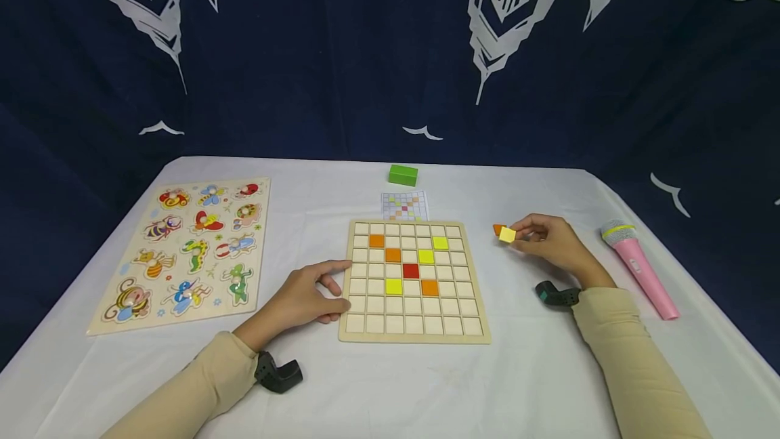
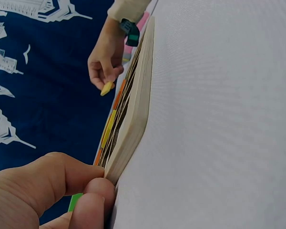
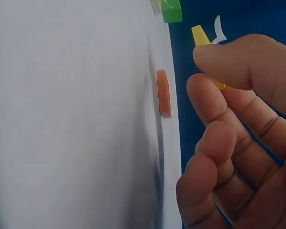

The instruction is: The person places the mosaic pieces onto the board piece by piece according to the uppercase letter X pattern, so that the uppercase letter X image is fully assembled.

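My right hand (image 1: 548, 242) pinches a small yellow square tile (image 1: 507, 235) between thumb and fingers, to the right of the wooden grid board (image 1: 414, 339). In the right wrist view an orange tile (image 3: 163, 93) lies on the cloth, apart from the hand. My left hand (image 1: 307, 297) rests against the board's left edge, index fingertip and thumb touching it some way apart; in the left wrist view its fingertips meet the wooden rim (image 2: 143, 95). On the board sit several coloured tiles: orange, yellow and one red tile (image 1: 411, 271) near the middle.
Behind the board lie a small printed pattern card (image 1: 405, 206) and a green block (image 1: 403, 175). A wooden insect puzzle (image 1: 189, 249) takes up the left side. At the right lies a pink toy microphone (image 1: 646, 273). A dark blue curtain (image 1: 390, 73) hangs behind the table.
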`<state>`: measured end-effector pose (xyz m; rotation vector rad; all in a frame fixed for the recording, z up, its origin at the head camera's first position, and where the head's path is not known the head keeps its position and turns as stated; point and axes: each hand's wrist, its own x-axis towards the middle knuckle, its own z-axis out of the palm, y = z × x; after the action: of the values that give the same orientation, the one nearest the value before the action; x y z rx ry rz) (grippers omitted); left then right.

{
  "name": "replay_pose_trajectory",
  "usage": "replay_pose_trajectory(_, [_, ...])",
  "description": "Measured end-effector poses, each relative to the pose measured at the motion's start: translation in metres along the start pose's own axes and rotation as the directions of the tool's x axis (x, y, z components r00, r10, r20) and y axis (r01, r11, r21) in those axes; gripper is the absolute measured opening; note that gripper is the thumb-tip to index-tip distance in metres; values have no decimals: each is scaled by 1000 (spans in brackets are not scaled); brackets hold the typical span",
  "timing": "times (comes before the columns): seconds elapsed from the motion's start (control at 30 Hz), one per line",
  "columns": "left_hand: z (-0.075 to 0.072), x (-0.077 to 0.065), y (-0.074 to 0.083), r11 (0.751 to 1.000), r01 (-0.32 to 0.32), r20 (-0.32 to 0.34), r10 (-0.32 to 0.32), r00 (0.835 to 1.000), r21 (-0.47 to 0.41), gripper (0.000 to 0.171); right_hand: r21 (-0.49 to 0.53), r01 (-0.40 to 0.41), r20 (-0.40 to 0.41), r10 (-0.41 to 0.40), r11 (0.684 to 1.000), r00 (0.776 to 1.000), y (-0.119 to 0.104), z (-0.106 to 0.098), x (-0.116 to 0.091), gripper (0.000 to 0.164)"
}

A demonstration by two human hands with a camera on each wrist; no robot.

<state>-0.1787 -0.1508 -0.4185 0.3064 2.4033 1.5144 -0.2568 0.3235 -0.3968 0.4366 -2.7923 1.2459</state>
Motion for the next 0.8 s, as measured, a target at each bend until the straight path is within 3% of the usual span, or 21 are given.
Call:
replay_pose_trajectory(0.33, [0,0,1,1000,3,-2,-3,1000,2,72,-2,72,23,-72,997,997,-16,13,4,27])
replay_pose_trajectory(0.8, [0,0,1,1000,4,3,-4,1000,2,72,18,70,77,-71,997,995,-44,28,5,24])
